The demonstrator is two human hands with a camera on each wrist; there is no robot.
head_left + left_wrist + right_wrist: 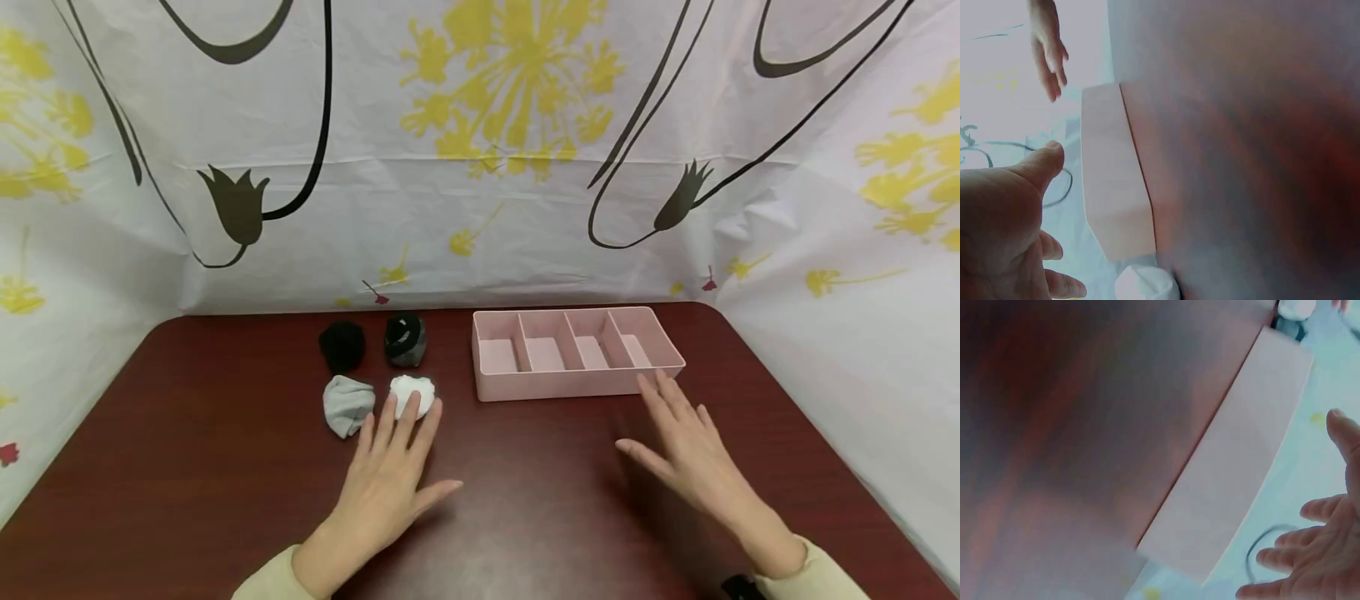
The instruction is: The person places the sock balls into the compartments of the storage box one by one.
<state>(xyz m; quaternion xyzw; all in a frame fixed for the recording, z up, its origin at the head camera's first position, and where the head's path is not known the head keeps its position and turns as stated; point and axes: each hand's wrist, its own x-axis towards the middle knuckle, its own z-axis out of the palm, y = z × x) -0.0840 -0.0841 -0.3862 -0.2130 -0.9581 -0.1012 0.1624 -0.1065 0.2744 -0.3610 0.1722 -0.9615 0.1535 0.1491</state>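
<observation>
just ahead of the left hand (386, 490), its fingers spread, lies a rounded, rumpled white bundle (400, 387); beside that, a creased pale-grey bundle (347, 406). the right hand (693, 458), fingers outstretched, is nearest a pink, four-compartment box (562, 385) ahead of it.

Table (540, 508): dark reddish-brown, glossy, far corners rounded; lies beneath the left hand (388, 485) and the right hand (693, 462), with a pale sheen between them. Cloth backdrop (525, 275): white, creased, rises beyond both hands and continues along their outer sides; bears a large yellow flower print (517, 83) ahead between the hands, an upright dark tulip motif (236, 204) ahead and leftward of the left hand, and a slanting dark tulip motif (678, 200) ahead of the right.
</observation>
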